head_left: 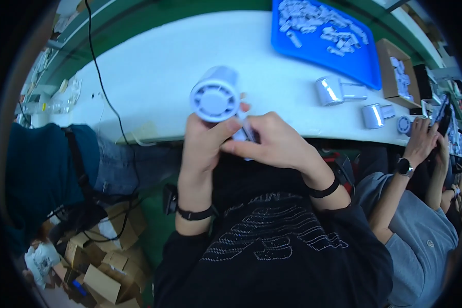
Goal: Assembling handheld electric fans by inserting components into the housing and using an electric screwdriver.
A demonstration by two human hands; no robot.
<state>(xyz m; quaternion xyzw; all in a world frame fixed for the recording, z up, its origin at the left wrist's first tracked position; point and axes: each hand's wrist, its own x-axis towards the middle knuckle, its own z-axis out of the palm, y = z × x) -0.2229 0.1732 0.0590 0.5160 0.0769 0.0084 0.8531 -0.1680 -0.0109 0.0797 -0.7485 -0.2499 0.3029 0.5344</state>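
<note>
My left hand (pixel 203 138) grips a small white round fan-like housing (pixel 215 95) with a slotted face, held up in front of my chest above the near edge of the white table (pixel 154 77). My right hand (pixel 272 141) is closed on the lower part of the same housing, fingers pinched at its handle or base, which is mostly hidden behind them. Both wrists wear black bands.
A blue tray (pixel 364 64) with several small white parts lies at the back right. Two silver-white housings (pixel 327 91) (pixel 373 116) lie beside it, near a cardboard box (pixel 395 74). A co-worker's hand (pixel 421 138) is at right, another person's leg (pixel 113 164) at left. Cardboard boxes (pixel 102 267) sit on the floor.
</note>
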